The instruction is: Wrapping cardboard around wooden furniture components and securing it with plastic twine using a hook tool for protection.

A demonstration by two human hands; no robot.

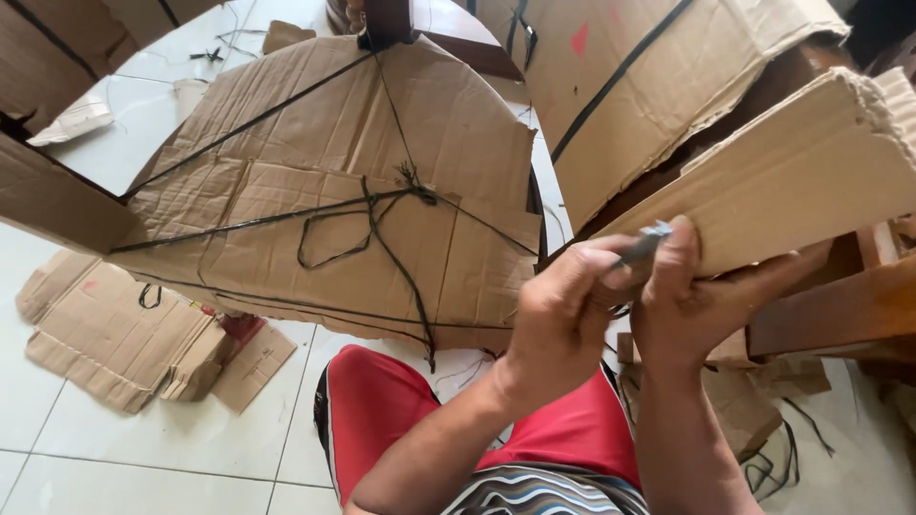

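Mid-cut, I judge: my left hand (558,319) is clamped on a small grey blade (644,243) at the lower edge of the cardboard flap (792,176); my right hand (682,305) pinches that flap just beside it. Next needs steady flap tension, thumb off the cut line.

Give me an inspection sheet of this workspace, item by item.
Surface: white tiled floor, partly covered.
Job's things: thick cardboard sheet wrapped over wooden furniture; small grey blade at its edge.
Clutter: flattened cardboard pieces and scraps on the tiles.
Hands: left hand grips the blade; right hand holds the cardboard edge.
Cables: nothing seen; black plastic strapping knotted across a large wrapped bundle.
Surroundings: more strapped cardboard packages; the person's red shorts.
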